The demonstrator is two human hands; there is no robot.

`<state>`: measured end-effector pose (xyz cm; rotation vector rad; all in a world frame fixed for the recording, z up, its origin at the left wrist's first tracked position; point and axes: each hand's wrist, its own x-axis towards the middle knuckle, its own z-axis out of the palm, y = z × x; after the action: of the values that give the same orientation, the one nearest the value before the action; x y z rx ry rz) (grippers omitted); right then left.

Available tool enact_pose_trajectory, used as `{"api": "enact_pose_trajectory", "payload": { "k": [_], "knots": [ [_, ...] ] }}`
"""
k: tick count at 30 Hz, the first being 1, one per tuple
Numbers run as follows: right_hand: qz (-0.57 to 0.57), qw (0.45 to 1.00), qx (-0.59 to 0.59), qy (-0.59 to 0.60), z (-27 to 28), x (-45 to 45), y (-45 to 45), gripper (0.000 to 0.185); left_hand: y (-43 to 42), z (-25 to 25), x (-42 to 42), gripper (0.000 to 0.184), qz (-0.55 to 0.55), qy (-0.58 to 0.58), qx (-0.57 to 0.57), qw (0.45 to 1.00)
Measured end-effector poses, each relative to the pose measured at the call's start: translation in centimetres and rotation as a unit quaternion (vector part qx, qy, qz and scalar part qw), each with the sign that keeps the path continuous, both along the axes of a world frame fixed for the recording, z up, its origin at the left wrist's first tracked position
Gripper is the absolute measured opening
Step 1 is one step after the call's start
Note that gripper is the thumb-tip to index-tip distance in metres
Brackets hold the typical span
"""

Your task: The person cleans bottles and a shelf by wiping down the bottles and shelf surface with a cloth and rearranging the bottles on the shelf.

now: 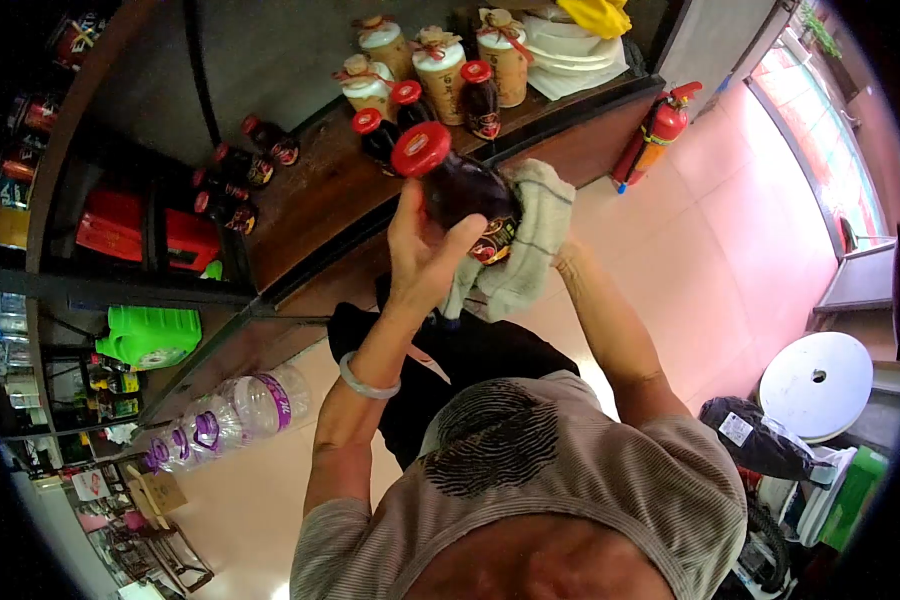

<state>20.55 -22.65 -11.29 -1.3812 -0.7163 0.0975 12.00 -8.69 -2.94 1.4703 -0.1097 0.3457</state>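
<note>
A dark glass bottle with a red lid [465,195] is in my left hand [425,250], tilted in front of me, with my fingers and thumb wrapped round its side. A light checked cloth [535,235] presses against the bottle's right side and base. My right hand [567,258] grips this cloth from behind, and its fingers are mostly hidden by the fabric. Just beyond, on the wooden shelf [315,215], stand similar red-lidded bottles [480,100] beside several paper-wrapped white jars [440,75] tied with ribbon.
More dark bottles [242,165] stand on the shelf's left part. A red fire extinguisher [655,135] is on the tiled floor at right. Large clear plastic bottles [260,405] and a green jug [155,335] are at lower left. White plates [575,55] are stacked at the back.
</note>
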Motion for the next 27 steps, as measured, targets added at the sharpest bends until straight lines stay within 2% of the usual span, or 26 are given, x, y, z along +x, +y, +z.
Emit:
{"api": "enact_pose_trajectory", "payload": {
  "k": [2, 3, 6, 7, 8, 10, 12, 14, 15, 16, 17, 18, 19, 20, 22, 24, 26, 27],
  "knots": [
    [-0.026, 0.999, -0.024, 0.002, -0.3, 1.0, -0.6, 0.029, 0.7, -0.7, -0.1, 0.059, -0.028, -0.006, -0.029, 0.999],
    [0.007, 0.983, 0.004, 0.182, 0.3, 1.0, -0.5, 0.03, 1.1, -0.8, 0.1, 0.061, -0.058, -0.02, -0.048, 0.997],
    [-0.069, 0.968, -0.215, 0.107, 4.6, 0.1, 0.7, 0.029, 2.0, 0.4, 0.2, 0.062, -0.12, -0.044, -0.015, 0.992],
    [-0.13, 0.955, -0.26, 0.051, 5.0, -0.4, 1.1, 0.028, 2.5, 0.5, 0.2, 0.063, -0.147, -0.054, 0.017, 0.987],
    [-0.191, 0.934, -0.302, -0.009, 5.3, -0.9, 1.6, 0.027, 2.8, 0.5, 0.3, 0.064, -0.115, -0.038, 0.04, 0.992],
    [-0.315, 0.892, -0.281, -0.164, 4.7, -2.5, 2.4, 0.028, 3.1, 0.5, 0.0, 0.068, -0.049, 0.001, 0.082, 0.995],
    [-0.288, 0.907, -0.284, -0.116, 5.2, -2.8, 2.7, 0.031, 0.8, 0.1, -0.4, 0.062, 0.055, -0.024, 0.004, 0.998],
    [-0.264, 0.919, -0.285, -0.072, 6.0, -2.6, 3.0, 0.035, -0.3, -1.8, -0.8, 0.078, 0.008, -0.085, 0.039, 0.996],
    [-0.251, 0.924, -0.286, -0.047, 6.2, -2.7, 3.1, 0.037, -1.0, -1.6, -0.8, 0.076, 0.036, -0.066, 0.037, 0.996],
    [-0.255, 0.926, -0.265, -0.08, 5.2, -3.1, 3.0, 0.041, -1.7, -1.5, -0.7, 0.075, 0.065, -0.047, 0.034, 0.996],
    [-0.258, 0.927, -0.245, -0.114, 4.3, -3.4, 2.9, 0.046, -2.1, -2.2, -0.3, 0.07, 0.121, 0.003, -0.031, 0.992],
    [-0.234, 0.953, -0.178, -0.072, 3.6, -3.7, 2.7, 0.046, -2.4, -1.9, -0.2, 0.058, 0.143, 0.015, -0.106, 0.984],
    [-0.208, 0.972, -0.108, -0.028, 3.1, -4.0, 2.5, 0.046, -2.2, -2.1, -0.1, 0.053, 0.136, 0.034, -0.136, 0.981],
    [-0.199, 0.967, -0.146, -0.058, 3.1, -3.7, 1.9, 0.046, -1.9, -2.4, 0.0, 0.049, 0.128, 0.054, -0.166, 0.976],
    [-0.183, 0.952, -0.214, -0.121, 3.0, -3.2, 0.5, 0.047, -1.4, -3.0, 0.0, 0.043, 0.128, 0.056, -0.14, 0.98],
    [-0.173, 0.952, -0.18, -0.175, 2.7, -3.1, -0.2, 0.043, -0.7, -4.4, -0.6, 0.04, 0.115, 0.055, -0.124, 0.984],
    [-0.161, 0.984, -0.044, -0.068, 2.2, -2.4, -0.7, 0.037, 0.3, -5.7, -0.5, 0.038, 0.088, 0.038, -0.117, 0.989],
    [-0.153, 0.988, 0.025, -0.014, 1.6, -1.9, -0.8, 0.035, 0.1, -5.2, -0.8, 0.039, 0.069, 0.027, -0.171, 0.982]
  ]
}}
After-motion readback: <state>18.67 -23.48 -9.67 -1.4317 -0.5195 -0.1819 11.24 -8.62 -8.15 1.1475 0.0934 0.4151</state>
